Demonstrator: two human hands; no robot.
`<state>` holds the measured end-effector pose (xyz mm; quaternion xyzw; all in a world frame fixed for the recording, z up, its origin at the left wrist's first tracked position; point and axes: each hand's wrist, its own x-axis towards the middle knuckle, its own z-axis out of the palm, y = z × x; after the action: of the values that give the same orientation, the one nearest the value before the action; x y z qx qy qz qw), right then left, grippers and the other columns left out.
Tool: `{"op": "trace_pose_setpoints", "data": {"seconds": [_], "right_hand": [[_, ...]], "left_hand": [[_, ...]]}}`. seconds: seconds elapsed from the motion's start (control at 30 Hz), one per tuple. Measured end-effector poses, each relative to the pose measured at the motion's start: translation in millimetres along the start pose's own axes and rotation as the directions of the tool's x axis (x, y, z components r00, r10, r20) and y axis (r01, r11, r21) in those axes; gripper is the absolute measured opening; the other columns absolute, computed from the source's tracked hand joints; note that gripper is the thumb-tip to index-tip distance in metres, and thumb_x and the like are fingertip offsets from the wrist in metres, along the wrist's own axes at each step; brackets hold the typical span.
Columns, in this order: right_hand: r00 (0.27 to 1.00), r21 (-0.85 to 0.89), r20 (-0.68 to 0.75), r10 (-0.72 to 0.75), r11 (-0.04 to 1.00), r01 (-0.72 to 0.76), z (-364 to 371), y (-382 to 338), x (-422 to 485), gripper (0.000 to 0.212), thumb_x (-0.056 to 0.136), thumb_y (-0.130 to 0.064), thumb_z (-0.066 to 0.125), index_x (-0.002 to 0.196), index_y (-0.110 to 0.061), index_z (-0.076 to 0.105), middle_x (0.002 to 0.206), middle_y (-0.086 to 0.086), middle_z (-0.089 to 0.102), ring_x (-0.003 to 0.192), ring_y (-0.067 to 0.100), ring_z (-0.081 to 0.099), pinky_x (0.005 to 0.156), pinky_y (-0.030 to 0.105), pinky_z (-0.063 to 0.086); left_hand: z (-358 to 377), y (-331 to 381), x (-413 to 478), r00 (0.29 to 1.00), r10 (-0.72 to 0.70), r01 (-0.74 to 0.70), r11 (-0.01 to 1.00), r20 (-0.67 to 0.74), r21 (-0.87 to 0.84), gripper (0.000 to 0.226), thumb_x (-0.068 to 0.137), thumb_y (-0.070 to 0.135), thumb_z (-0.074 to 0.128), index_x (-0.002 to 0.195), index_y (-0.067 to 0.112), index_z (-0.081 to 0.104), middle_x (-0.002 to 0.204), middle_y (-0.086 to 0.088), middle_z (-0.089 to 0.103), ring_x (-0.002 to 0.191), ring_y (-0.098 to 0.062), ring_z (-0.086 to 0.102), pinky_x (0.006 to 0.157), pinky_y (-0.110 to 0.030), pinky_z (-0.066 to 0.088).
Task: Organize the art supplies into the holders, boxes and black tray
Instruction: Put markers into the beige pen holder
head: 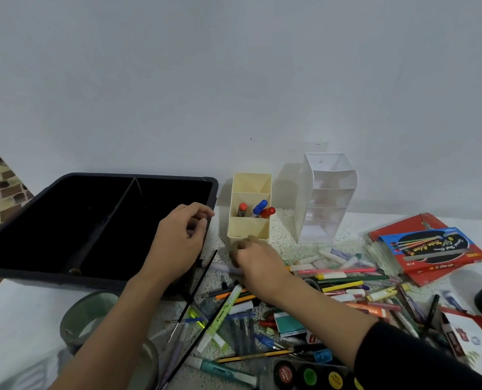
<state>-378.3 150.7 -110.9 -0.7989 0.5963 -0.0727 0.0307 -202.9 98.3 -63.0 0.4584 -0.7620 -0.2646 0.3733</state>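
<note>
Marker [220, 267], pale-bodied, is found lying flat on the speckled tabletop [282, 229] just in front of the cream holder [248, 235], between its base and the black tray [121, 175]; its long axis is laid roughly left to right, across the line of reach, one end shown bare toward the tray and the other hidden beneath the right hand [255, 261]. The fingers [238, 249] of that hand are curled down over the hidden end, but they are blurred, so whether the barrel is pinched or merely touched cannot be told. The left hand [182, 235] is held above the tray's right-hand rim, fingers loosely curled and thumb close to the forefinger, with nothing seen in it; the right hand is judged the nearer, being directly upon the marker. From the fingers the likely destination lies just ahead and above: the holder's middle compartment, where three capped markers [258, 209] are stood leaning. The barrel is therefore judged to need turning from flat to upright before it is dropped in. Further out, a loose heap of pens [343, 286] is spread to the right, and a white holder [327, 192] is stood beside the cream one.
</note>
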Motion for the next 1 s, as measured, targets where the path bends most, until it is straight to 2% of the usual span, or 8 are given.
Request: {"op": "trace_pose_setpoints", "data": {"seconds": [0.1, 0.23, 0.3, 0.4, 0.6, 0.7, 0.83, 1.0], "right_hand": [[0.999, 0.047, -0.011, 0.049, 0.998, -0.048, -13.7, 6.9, -6.0, 0.011, 0.090, -0.016, 0.066, 0.097, -0.010, 0.062, 0.098, 0.010, 0.063, 0.092, 0.028, 0.054, 0.069, 0.038, 0.046], [0.997, 0.084, 0.062, 0.053, 0.995, -0.058, -9.7, -3.4, -6.2, 0.012, 0.094, -0.019, 0.063, 0.094, -0.007, 0.063, 0.097, 0.011, 0.063, 0.083, 0.029, 0.059, 0.071, 0.044, 0.056], [0.993, 0.039, 0.097, 0.062, 0.997, -0.066, -2.4, -10.0, -4.1, 0.017, 0.097, -0.019, 0.058, 0.097, -0.004, 0.067, 0.104, 0.013, 0.062, 0.089, 0.033, 0.062, 0.072, 0.043, 0.056], [0.991, 0.038, 0.102, 0.081, 0.996, -0.086, 4.2, -9.0, 2.9, 0.019, 0.097, -0.018, 0.058, 0.098, -0.003, 0.068, 0.105, 0.014, 0.062, 0.093, 0.034, 0.062, 0.071, 0.042, 0.053], [0.996, 0.095, 0.032, 0.082, 0.992, -0.084, -12.8, -3.0, -2.1, 0.020, 0.090, -0.013, 0.060, 0.107, -0.003, 0.063, 0.102, 0.011, 0.047, 0.083, 0.034, 0.058, 0.065, 0.041, 0.049], [0.992, 0.194, -0.042, 0.121, 0.975, -0.110, -22.2, 8.8, -18.8, 0.017, 0.082, -0.004, 0.061, 0.098, -0.008, 0.057, 0.100, 0.003, 0.041, 0.078, 0.026, 0.052, 0.064, 0.037, 0.046], [0.963, 0.347, -0.091, 0.253, 0.915, -0.207, -24.0, 37.6, -44.4, 0.017, 0.091, -0.003, 0.055, 0.096, -0.017, 0.047, 0.089, 0.001, 0.051, 0.075, 0.018, 0.048, 0.061, 0.034, 0.041], [0.909, 0.667, -0.142, 0.392, 0.717, -0.205, -24.8, 50.4, -58.9, 0.023, 0.100, -0.003, 0.050, 0.112, -0.023, 0.049, 0.085, -0.002, 0.068, 0.078, 0.017, 0.066, 0.065, 0.033, 0.054]], "left_hand": [[-1.4, 1.2, 10.3, 0.999, -0.033, 0.033, 0.999, 0.035, 0.022, 0.020, 0.097, 0.011, 0.059, 0.102, 0.028, 0.067, 0.097, 0.010, 0.061, 0.084, -0.001, 0.058, 0.066, -0.008, 0.045], [-3.0, -3.9, 16.7, 0.987, -0.011, -0.024, 0.977, 0.162, 0.210, 0.028, 0.087, 0.013, 0.072, 0.106, 0.032, 0.064, 0.099, 0.009, 0.055, 0.089, -0.006, 0.056, 0.076, -0.023, 0.051], [-3.2, -5.7, 15.9, 0.982, -0.017, -0.034, 0.962, 0.186, 0.270, 0.030, 0.086, 0.014, 0.074, 0.107, 0.033, 0.065, 0.103, 0.009, 0.053, 0.089, -0.001, 0.053, 0.073, -0.016, 0.045], [-3.3, -5.7, 15.7, 0.988, -0.004, -0.039, 0.962, 0.155, 0.270, 0.026, 0.085, 0.014, 0.074, 0.103, 0.032, 0.067, 0.103, 0.009, 0.053, 0.083, -0.001, 0.055, 0.068, -0.014, 0.042], [-3.3, -3.4, 19.9, 0.998, 0.032, -0.042, 0.971, 0.048, 0.236, 0.028, 0.074, 0.012, 0.079, 0.091, 0.030, 0.068, 0.095, 0.010, 0.057, 0.075, -0.006, 0.059, 0.071, -0.029, 0.053], [2.4, -8.5, 22.6, 0.997, 0.029, -0.043, 0.975, 0.067, 0.218, 0.026, 0.076, 0.013, 0.080, 0.090, 0.030, 0.067, 0.094, 0.010, 0.057, 0.075, -0.007, 0.059, 0.072, -0.029, 0.054], [7.4, -10.9, 28.2, 0.991, -0.025, -0.007, 0.970, 0.128, 0.244, 0.016, 0.086, 0.020, 0.075, 0.091, 0.032, 0.066, 0.092, 0.009, 0.058, 0.078, -0.007, 0.058, 0.078, -0.035, 0.056], [13.2, 2.9, 41.5, 0.992, 0.020, -0.050, 0.970, 0.127, 0.238, 0.010, 0.091, 0.020, 0.066, 0.098, 0.027, 0.065, 0.087, 0.008, 0.060, 0.076, -0.007, 0.056, 0.076, -0.036, 0.054]]}}
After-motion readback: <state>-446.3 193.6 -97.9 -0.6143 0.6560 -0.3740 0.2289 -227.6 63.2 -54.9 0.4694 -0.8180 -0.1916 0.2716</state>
